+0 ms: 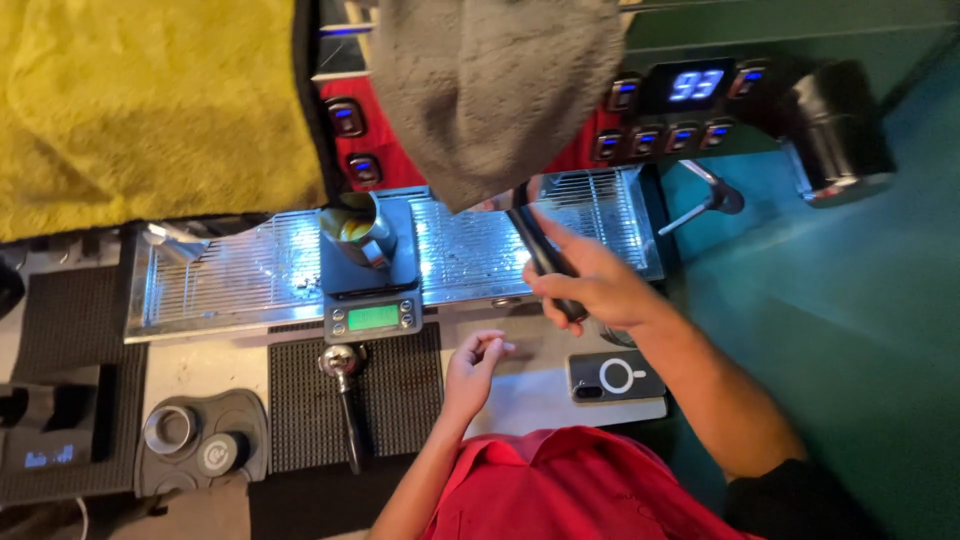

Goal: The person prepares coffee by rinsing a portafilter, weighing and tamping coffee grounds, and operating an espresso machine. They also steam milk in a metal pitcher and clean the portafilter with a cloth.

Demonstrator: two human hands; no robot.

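While the black portafilter handle (545, 262) is gripped by the right hand (590, 285) under the grey cloth (490, 90), with the left hand's (470, 368) fingers loosely curled and empty, the small metal jug (358, 232) on the scale (372, 300) could be knocked by a careless pull.

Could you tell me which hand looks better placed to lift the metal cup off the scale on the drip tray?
Probably the left hand: it rests empty just below the scale holding the metal cup, while the right hand grips a black handle.
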